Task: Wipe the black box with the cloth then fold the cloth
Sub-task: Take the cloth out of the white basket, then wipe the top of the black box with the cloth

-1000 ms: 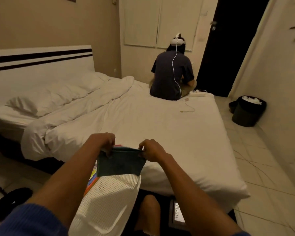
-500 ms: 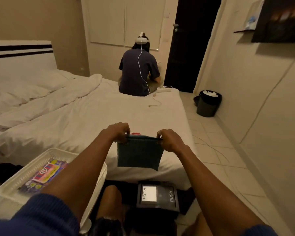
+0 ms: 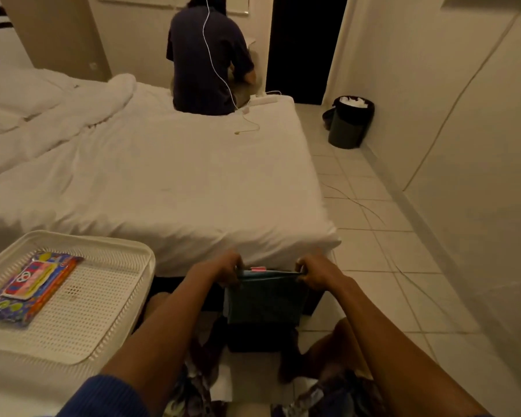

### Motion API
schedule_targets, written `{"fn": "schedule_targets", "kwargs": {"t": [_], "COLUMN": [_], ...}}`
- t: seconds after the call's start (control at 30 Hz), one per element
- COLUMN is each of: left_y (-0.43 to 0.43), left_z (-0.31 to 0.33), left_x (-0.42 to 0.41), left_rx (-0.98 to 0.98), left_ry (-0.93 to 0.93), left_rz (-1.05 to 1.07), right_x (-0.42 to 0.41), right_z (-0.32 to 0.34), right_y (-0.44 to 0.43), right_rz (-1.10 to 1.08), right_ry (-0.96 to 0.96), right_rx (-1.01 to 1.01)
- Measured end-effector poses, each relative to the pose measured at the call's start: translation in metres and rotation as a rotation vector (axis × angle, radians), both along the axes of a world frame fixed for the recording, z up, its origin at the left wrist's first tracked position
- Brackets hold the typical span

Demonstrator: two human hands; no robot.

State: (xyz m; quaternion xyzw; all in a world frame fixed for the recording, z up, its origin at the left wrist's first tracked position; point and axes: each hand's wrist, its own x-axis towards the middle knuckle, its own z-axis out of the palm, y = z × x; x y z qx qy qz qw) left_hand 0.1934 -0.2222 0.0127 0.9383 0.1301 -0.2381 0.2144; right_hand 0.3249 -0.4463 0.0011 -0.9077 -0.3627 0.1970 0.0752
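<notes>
A dark teal cloth, folded over, hangs between my hands in front of the bed's corner. My left hand pinches its top left corner and my right hand pinches its top right corner. A small pink tag shows at the cloth's top edge. Directly below the cloth, on the floor between my knees, stands the black box; the cloth hides most of it.
A white perforated basket holding a colourful packet sits at my left. The white bed lies ahead, with a person seated at its far end. A black waste bin stands by the right wall on the tiled floor.
The view has tilted down and to the right. My hands have lowered the cloth toward the floor, and it now hangs over the black box and hides the box's top.
</notes>
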Motion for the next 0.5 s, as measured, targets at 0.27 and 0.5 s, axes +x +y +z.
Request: {"fn": "schedule_targets", "kwargs": {"t": [0.27, 0.5], "left_y": [-0.013, -0.004], "left_z": [-0.053, -0.109], "left_x": [0.02, 0.039], "left_rx": [-0.065, -0.049], "left_ry": [0.052, -0.16], "left_rz": [0.04, 0.2], "right_x": [0.015, 0.043], "right_z": [-0.055, -0.095], "right_y": [-0.013, 0.002], "right_rz": [-0.05, -0.125], "right_ry": [0.084, 0.042], "right_rx": [-0.059, -0.046]}}
